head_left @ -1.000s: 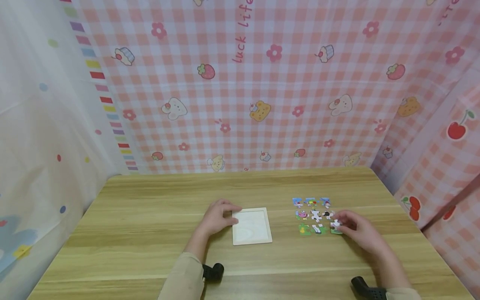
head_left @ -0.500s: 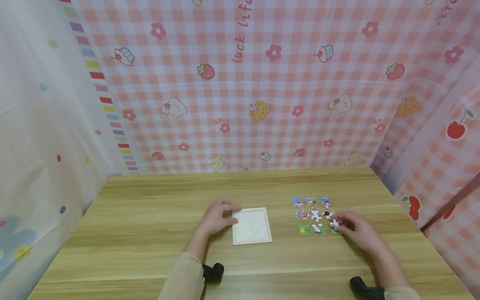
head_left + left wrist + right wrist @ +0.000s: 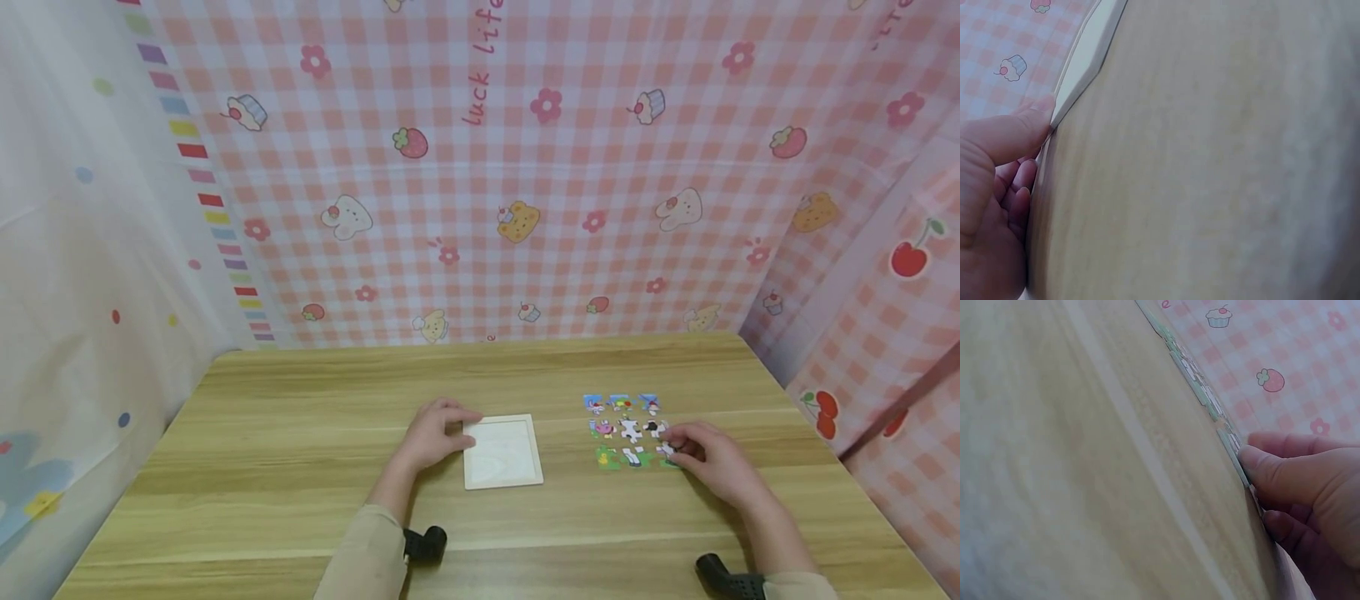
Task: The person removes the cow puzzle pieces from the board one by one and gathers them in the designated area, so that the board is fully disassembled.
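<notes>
A square, pale wooden puzzle tray (image 3: pixel 536 454) lies in the middle of the table with a bare recess. My left hand (image 3: pixel 433 435) holds its upper left corner, index finger over the top edge and thumb at the left side. In the left wrist view the thumb (image 3: pixel 1025 128) meets the tray's corner. To the right, several jigsaw pieces (image 3: pixel 631 431) lie picture side up in three rows with small gaps. My right hand (image 3: pixel 716 462) pinches the lower right puzzle piece (image 3: pixel 665 450) between thumb and index finger, partly covering it. In the right wrist view this piece (image 3: pixel 1232 456) is low against the tabletop.
The wooden table (image 3: pixel 300 417) carries the tray and pieces. A pink checked curtain (image 3: pixel 465 183) hangs along its back edge, with more cloth at both sides. Black wrist cameras (image 3: pixel 426 544) sit on both forearms close over the table.
My right hand has moved slightly left, its fingers now covering more of the lower right piece, which sits a little nearer its neighbours. The left hand and tray have stayed in place.
</notes>
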`<state>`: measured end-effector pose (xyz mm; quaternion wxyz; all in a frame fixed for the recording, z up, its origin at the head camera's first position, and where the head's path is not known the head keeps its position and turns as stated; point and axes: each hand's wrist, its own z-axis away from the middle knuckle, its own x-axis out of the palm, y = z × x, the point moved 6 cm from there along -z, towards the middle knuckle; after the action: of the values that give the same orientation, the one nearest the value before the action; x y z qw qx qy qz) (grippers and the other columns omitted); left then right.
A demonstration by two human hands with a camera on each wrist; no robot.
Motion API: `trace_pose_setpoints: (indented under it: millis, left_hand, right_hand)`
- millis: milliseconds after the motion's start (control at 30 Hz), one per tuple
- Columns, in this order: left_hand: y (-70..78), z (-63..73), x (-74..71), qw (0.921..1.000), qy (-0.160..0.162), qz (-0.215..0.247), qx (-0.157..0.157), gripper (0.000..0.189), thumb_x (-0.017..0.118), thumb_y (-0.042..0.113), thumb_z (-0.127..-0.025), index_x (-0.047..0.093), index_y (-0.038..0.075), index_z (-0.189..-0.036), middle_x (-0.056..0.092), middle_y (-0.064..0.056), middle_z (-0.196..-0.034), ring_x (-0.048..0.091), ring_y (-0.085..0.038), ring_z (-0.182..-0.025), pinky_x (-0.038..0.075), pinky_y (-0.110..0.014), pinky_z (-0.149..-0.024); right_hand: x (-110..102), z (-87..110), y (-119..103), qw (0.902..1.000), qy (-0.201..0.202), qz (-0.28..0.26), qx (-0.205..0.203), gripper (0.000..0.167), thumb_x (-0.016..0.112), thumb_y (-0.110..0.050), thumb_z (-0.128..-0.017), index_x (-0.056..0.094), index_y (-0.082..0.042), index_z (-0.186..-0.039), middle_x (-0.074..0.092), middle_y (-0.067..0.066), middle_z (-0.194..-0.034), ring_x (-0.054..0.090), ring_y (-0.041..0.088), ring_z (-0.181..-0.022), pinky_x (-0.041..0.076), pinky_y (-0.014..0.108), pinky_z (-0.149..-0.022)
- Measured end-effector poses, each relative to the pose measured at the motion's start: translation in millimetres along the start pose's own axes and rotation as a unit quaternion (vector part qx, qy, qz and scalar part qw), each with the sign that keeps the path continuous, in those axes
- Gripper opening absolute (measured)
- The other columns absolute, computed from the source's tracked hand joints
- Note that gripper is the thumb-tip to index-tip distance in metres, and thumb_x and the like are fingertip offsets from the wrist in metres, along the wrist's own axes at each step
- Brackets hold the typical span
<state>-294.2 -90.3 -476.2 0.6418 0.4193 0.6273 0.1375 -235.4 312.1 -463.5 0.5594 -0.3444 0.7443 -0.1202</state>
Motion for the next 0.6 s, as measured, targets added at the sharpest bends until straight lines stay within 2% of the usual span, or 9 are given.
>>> trace_pose_setpoints:
  millis: [200, 333, 433, 600]
  left_hand:
    - [-1.5, 0.2, 0.6, 1.0, -0.003, -0.006, 0.0, 0.032, 0.078, 0.014, -0.086, 0.074, 0.013, -0.118, 0.06, -0.009, -0.119, 0.051, -0.031, -0.114, 0.04, -0.051, -0.101]
    - [-1.8, 1.8, -1.4, 1.0, -0.004, 0.001, 0.0, 0.036, 0.076, 0.018, -0.088, 0.071, 0.011, -0.123, 0.06, -0.01, -0.123, 0.05, -0.033, -0.117, 0.037, -0.053, -0.104]
    - [-0.9, 3.0, -3.5, 0.9997, -0.002, 0.022, 0.005, 0.037, 0.073, 0.019, -0.091, 0.068, 0.006, -0.125, 0.061, -0.012, -0.125, 0.051, -0.033, -0.119, 0.036, -0.053, -0.105]
    - [1.5, 6.3, -7.1, 0.9981, 0.001, 0.061, 0.008, 0.038, 0.07, 0.018, -0.093, 0.065, -0.002, -0.125, 0.061, -0.016, -0.125, 0.053, -0.035, -0.119, 0.039, -0.051, -0.104]
  right_hand:
    - [-3, -0.8, -1, 0.9997, 0.019, -0.014, 0.011, 0.023, 0.074, 0.009, -0.081, 0.071, -0.002, -0.101, 0.066, 0.003, -0.092, 0.056, 0.003, -0.079, 0.05, 0.023, -0.068]
    - [-8, -3.7, -12, 0.9992, 0.039, 0.007, 0.01, 0.019, 0.073, 0.005, -0.085, 0.072, -0.003, -0.102, 0.066, 0.001, -0.091, 0.055, 0.004, -0.081, 0.05, 0.024, -0.068]
    - [-9, -7.5, -28, 0.9987, 0.048, 0.014, -0.012, 0.018, 0.073, 0.004, -0.086, 0.073, -0.005, -0.101, 0.066, -0.002, -0.09, 0.054, 0.005, -0.08, 0.05, 0.023, -0.066]
    - [-1, -14.5, -57, 0.995, 0.05, -0.003, -0.086, 0.021, 0.076, 0.006, -0.081, 0.072, -0.005, -0.099, 0.062, -0.006, -0.085, 0.051, 0.004, -0.075, 0.048, 0.023, -0.059]
